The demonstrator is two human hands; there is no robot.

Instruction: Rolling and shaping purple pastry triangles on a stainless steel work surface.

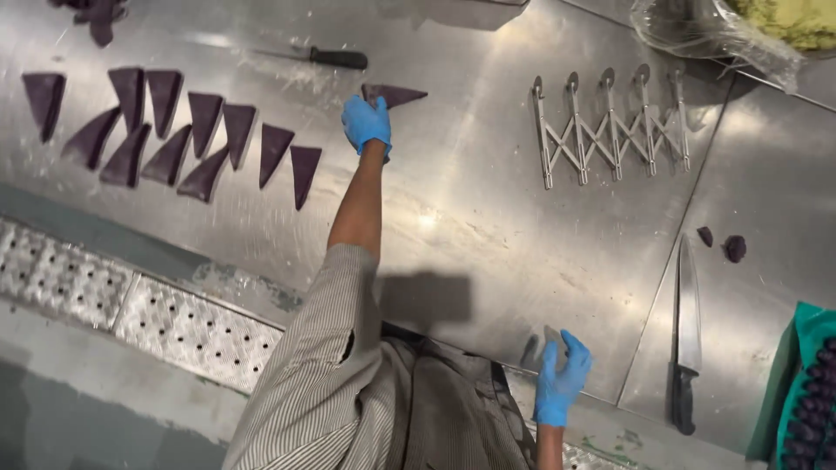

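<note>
My left hand (366, 122), in a blue glove, reaches far across the steel table (453, 200) and grips the wide end of a dark purple dough triangle (399, 93) lying flat. To its left, several matching purple triangles (205, 139) lie in a row. My right hand (562, 383), also blue-gloved, rests at the near table edge with fingers spread and holds nothing. My striped sleeve and apron fill the bottom centre.
An expandable multi-wheel pastry cutter (610, 122) lies at the right centre. A small black-handled knife (335, 58) lies at the back, a large chef's knife (688, 331) near the right. Purple dough scraps (736, 248), a plastic-wrapped bowl (723, 30) and a teal tray (805, 383) holding purple balls sit right. A perforated floor grate (131, 305) runs lower left.
</note>
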